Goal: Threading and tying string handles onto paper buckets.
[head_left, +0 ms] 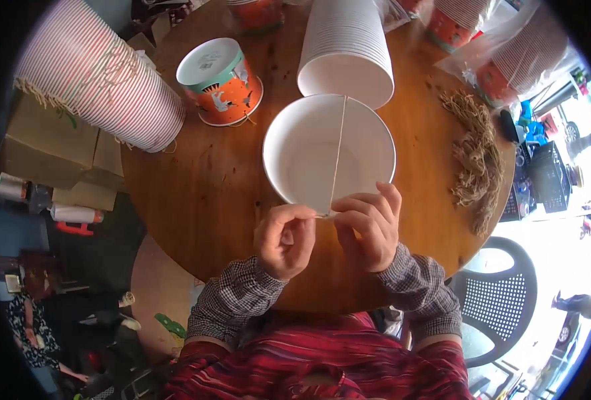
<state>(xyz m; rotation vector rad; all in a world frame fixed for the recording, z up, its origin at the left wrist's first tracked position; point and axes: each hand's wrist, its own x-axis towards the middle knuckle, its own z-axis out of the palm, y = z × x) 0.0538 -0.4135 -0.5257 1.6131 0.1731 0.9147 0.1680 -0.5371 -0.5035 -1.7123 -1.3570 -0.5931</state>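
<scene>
A white paper bucket (pixel 289 153) stands on the round wooden table with its open mouth toward me. A thin beige string (pixel 339 150) runs straight across the mouth from the far rim to the near rim. At the near rim, my left hand (pixel 286 241) is closed, thumb and forefinger pinching the string's end. Just to its right, my right hand (pixel 370 230) pinches the string too, its other fingers curled loosely. The fingertips of both hands almost meet in front of the bucket. Any knot between them is too small to make out.
Beyond it lies a nested stack of white buckets (pixel 345 50). An orange and green bucket (pixel 225 93) stands upside down at far left, beside a tall leaning stack (pixel 102 77) with strings on it. A bundle of strings (pixel 472 157) lies right; bagged buckets (pixel 509 67) stand behind.
</scene>
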